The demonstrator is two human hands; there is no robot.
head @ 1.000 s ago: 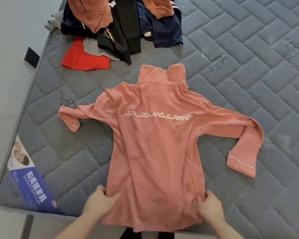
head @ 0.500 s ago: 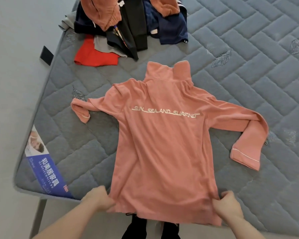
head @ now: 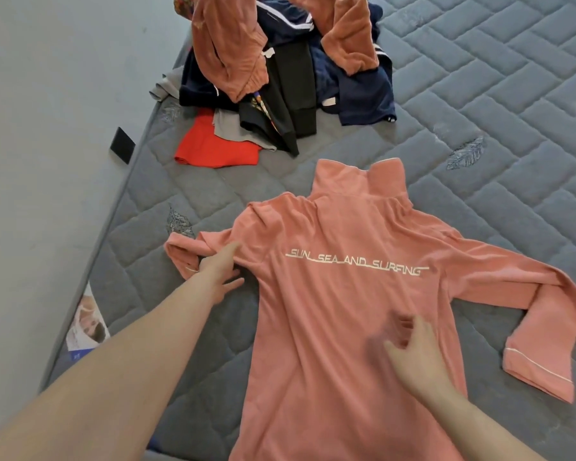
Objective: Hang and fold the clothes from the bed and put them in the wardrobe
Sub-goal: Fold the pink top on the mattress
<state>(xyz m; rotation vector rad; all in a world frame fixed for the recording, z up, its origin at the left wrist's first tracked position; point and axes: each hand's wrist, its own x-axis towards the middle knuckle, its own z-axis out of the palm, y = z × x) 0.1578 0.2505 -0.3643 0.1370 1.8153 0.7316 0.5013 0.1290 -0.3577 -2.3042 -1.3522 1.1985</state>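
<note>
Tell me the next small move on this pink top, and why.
Probably fold the left sleeve inward across the back. The pink top lies spread flat, print up; the left hand is already at that sleeve and the right hand rests on the body.

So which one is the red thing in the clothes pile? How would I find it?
Look at the grey quilted mattress and find the heap of clothes near its far left edge. At the heap's near left corner a flat red garment pokes out from under grey and black pieces. It is bright plain red, unlike the salmon-pink tops.
</note>
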